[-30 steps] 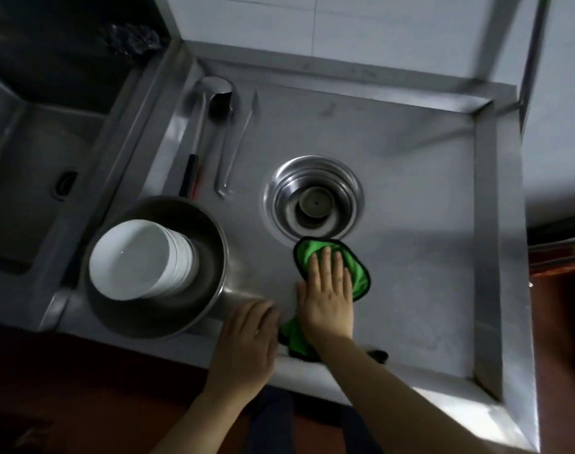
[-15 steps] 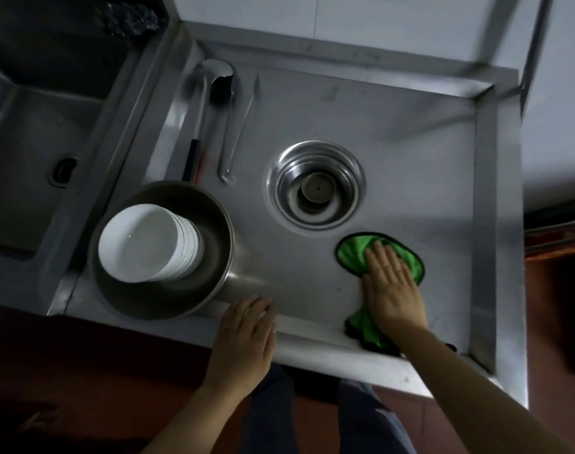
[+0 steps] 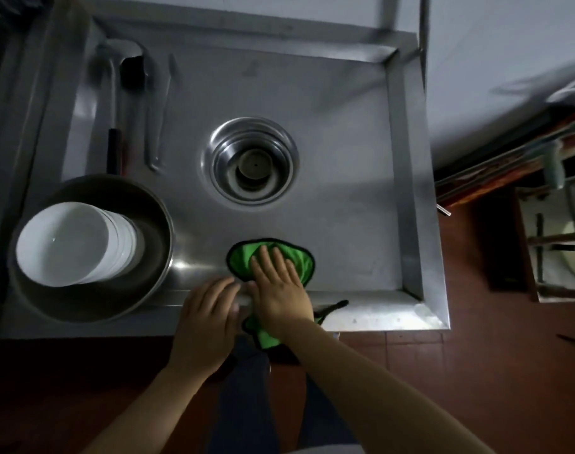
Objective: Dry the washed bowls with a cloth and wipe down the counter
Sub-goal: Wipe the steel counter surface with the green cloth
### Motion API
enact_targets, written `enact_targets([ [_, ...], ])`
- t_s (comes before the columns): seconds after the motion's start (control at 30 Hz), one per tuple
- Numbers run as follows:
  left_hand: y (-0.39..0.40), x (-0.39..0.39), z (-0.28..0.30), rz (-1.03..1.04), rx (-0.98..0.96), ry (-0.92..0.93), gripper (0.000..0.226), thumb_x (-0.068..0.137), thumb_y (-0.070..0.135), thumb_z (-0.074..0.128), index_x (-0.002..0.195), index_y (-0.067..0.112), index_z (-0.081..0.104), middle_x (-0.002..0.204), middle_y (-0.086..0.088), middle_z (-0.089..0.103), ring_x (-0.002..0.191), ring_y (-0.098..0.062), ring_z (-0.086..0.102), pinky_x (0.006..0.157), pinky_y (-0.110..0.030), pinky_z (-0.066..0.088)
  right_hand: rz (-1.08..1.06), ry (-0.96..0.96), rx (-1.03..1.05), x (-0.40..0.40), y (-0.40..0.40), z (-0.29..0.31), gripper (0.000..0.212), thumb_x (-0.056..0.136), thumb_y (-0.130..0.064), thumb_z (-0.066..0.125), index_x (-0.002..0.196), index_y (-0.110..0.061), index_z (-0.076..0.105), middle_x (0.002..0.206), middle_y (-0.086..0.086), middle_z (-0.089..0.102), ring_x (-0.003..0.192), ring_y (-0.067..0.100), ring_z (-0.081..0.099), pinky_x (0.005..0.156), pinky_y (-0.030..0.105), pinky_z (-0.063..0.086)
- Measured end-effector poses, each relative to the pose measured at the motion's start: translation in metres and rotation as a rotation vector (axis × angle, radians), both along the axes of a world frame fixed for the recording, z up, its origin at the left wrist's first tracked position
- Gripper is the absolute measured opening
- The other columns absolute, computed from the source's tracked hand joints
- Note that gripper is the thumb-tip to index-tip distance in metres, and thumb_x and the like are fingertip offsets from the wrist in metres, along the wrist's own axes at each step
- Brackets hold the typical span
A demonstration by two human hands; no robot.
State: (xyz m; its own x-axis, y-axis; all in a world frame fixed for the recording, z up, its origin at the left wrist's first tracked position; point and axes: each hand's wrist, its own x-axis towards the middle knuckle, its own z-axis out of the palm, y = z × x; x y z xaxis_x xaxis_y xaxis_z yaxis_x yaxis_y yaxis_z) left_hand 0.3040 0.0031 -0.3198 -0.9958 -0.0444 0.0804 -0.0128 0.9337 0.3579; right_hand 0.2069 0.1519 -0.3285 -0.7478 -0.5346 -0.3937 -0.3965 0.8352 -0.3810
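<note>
Right hand (image 3: 281, 286), fingers straight, presses flat on the green cloth (image 3: 273, 257) on the steel table (image 3: 345, 152); the cloth's tail hangs over the near edge below the wrist. Left hand (image 3: 207, 317), fingers relaxed and holding nothing, rests on the near rim just beside the right. Left of both hands, stacked white bowls (image 3: 73, 244) lie tilted in a pot (image 3: 142, 290). Beyond the hands, a drain (image 3: 251, 162).
</note>
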Motion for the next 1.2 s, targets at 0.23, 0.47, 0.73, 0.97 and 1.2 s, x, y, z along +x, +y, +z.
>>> enact_targets([
  [0.23, 0.030, -0.031, 0.002, -0.095, -0.014, 0.043, 0.037, 0.102, 0.020, 0.044, 0.124, 0.000, 0.067, 0.130, -0.015, 0.063, 0.125, -0.034, 0.055, 0.109, -0.049, 0.040, 0.095, 0.146, -0.147, 0.008, 0.090, -0.006, 0.045, 0.105, -0.035, 0.044, 0.134, -0.005, 0.060, 0.150, 0.012, 0.048, 0.141, 0.026, 0.043, 0.111, 0.045, 0.041],
  [0.47, 0.102, -0.069, -0.002, -0.205, 0.044, 0.096, 0.034, 0.100, 0.021, 0.048, 0.121, 0.004, 0.068, 0.130, -0.011, 0.064, 0.127, -0.033, 0.056, 0.103, -0.049, 0.044, 0.027, 0.273, -0.027, -0.029, 0.244, 0.008, 0.049, 0.105, -0.035, 0.038, 0.132, -0.002, 0.062, 0.147, 0.013, 0.051, 0.136, 0.028, 0.048, 0.116, 0.042, 0.036],
  [0.73, 0.159, -0.099, -0.003, -0.275, 0.034, 0.018, 0.038, 0.102, 0.028, 0.043, 0.126, 0.008, 0.066, 0.134, -0.008, 0.061, 0.130, -0.030, 0.053, 0.103, -0.048, 0.045, -0.181, 0.210, -0.069, -0.007, 0.215, 0.002, 0.048, 0.102, -0.034, 0.039, 0.131, -0.005, 0.063, 0.145, 0.014, 0.053, 0.137, 0.031, 0.048, 0.109, 0.045, 0.042],
  [0.97, 0.142, -0.138, -0.019, -0.186, -0.027, 0.021, 0.036, 0.098, 0.026, 0.047, 0.119, 0.010, 0.070, 0.132, -0.009, 0.063, 0.125, -0.031, 0.057, 0.099, -0.048, 0.048, -0.145, 0.162, 0.034, -0.078, 0.174, -0.014, 0.060, 0.104, -0.045, 0.019, 0.159, -0.020, 0.016, 0.166, 0.002, 0.002, 0.153, 0.022, -0.006, 0.122, 0.037, -0.005],
  [1.2, 0.141, -0.215, -0.050, -0.145, -0.051, 0.117, 0.037, 0.100, 0.027, 0.043, 0.121, 0.011, 0.069, 0.132, -0.011, 0.063, 0.122, -0.034, 0.059, 0.095, -0.048, 0.050, -0.159, 0.255, 0.100, -0.180, 0.163, -0.029, 0.061, 0.105, -0.048, 0.016, 0.159, -0.019, 0.010, 0.167, 0.004, -0.001, 0.154, 0.020, -0.009, 0.124, 0.040, -0.001],
])
